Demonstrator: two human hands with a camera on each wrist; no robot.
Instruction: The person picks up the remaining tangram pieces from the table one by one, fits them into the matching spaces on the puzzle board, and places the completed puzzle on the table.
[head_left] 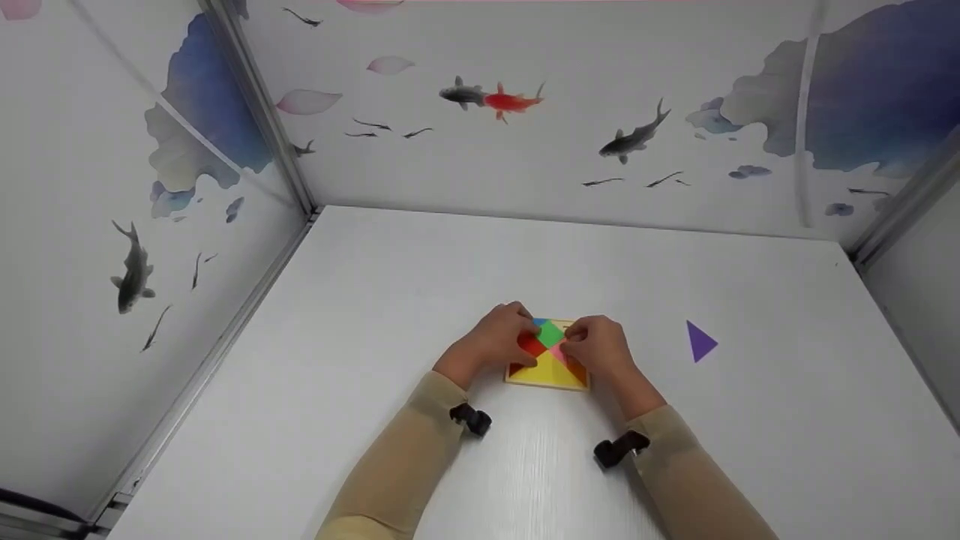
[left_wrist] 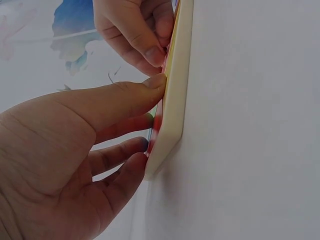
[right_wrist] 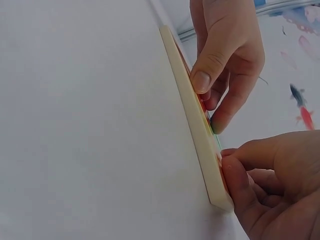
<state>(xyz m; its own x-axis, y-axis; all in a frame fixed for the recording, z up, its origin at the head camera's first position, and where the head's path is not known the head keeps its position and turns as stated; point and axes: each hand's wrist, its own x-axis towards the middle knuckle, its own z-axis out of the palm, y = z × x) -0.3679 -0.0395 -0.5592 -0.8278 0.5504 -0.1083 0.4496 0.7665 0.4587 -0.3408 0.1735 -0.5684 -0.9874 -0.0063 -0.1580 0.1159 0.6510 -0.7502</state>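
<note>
A square tangram board (head_left: 546, 387) with a pale wooden rim lies on the table, filled with flat coloured pieces. Among them are a yellow triangle (head_left: 544, 371), a green square (head_left: 550, 334), a red piece (head_left: 531, 344) and a pink piece (head_left: 557, 353). My left hand (head_left: 504, 335) spans the board's left side, thumb and fairly straight fingertips resting on the pieces. On the right side, my right hand (head_left: 602, 346) has curled fingers, with thumb and forefinger pinching at the pink piece, mostly hidden. In the right wrist view its thumb (right_wrist: 235, 172) sits by the rim.
A purple triangle (head_left: 701, 342) lies alone on the white table (head_left: 420, 277), right of the board. Walls printed with fish enclose the table at the back and sides. Black wrist devices (head_left: 621, 450) sit on both sleeves.
</note>
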